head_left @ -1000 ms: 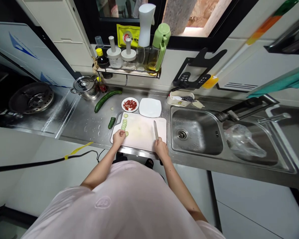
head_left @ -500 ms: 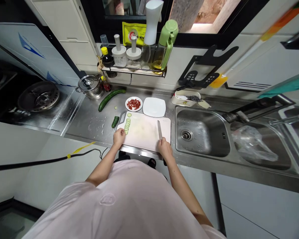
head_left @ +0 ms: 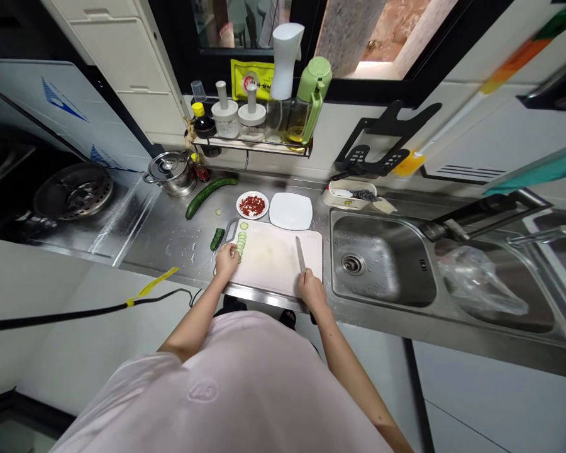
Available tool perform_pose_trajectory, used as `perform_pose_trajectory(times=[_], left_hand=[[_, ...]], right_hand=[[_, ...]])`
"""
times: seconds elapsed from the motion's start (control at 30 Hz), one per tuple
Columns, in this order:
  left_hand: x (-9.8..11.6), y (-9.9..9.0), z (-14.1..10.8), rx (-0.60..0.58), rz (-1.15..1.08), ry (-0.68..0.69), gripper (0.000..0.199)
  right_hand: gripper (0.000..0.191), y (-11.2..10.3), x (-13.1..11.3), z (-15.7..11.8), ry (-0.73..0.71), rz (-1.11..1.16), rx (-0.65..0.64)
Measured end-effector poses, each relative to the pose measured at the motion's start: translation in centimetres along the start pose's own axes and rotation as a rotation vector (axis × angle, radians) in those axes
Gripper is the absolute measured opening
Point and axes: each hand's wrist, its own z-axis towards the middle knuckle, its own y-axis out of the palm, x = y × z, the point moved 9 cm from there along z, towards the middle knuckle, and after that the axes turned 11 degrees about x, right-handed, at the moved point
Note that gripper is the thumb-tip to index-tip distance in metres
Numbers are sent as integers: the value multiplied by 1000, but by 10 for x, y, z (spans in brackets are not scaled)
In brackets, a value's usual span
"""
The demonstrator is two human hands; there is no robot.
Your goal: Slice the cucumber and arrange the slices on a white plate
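A row of overlapping cucumber slices (head_left: 241, 239) lies along the left side of the white cutting board (head_left: 273, 258). At the near end of that row, my left hand (head_left: 226, 261) has its fingers drawn together on the slices; its fingertips partly hide them. My right hand (head_left: 312, 288) is closed around the handle of a knife (head_left: 300, 255), whose blade points away from me over the right part of the board. Just left of the board rests a short cucumber piece (head_left: 217, 239). A long whole cucumber (head_left: 210, 196) lies farther back.
Behind the board stand a white plate of chopped red pieces (head_left: 252, 205) and a bare white square plate (head_left: 291, 211). A sink (head_left: 382, 258) is at the right, a lidded pot (head_left: 170, 173) at the back left. Above hangs a seasoning rack (head_left: 255, 145).
The whole view has shifted slightly, with the counter lower in the picture. My left hand stays at the near end of the slices, and the knife remains in my right hand.
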Motion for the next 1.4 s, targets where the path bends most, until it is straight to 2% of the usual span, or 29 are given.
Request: perform_pose_trajectory(times=[0.2, 0.33, 0.53, 0.8, 1.07, 1.2, 1.4], left_hand=[[31, 21, 46, -16, 61, 61, 36], [38, 39, 71, -81, 204, 68, 43], [40, 53, 86, -163, 350, 94, 31], [41, 50, 89, -121, 279, 104, 25], [38, 49, 84, -89, 97, -73, 26], [45, 60, 70, -140, -111, -155, 25], [56, 84, 33, -237, -351, -224, 24]], right_hand=[[37, 1, -1, 1, -10, -15, -4], [38, 1, 0, 1, -2, -7, -10], [37, 0, 1, 0, 15, 9, -8], [37, -1, -1, 0, 5, 8, -12], [36, -4, -3, -2, 2, 4, -21], [36, -5, -4, -3, 11, 10, -19], [35, -6, -3, -3, 17, 7, -8]])
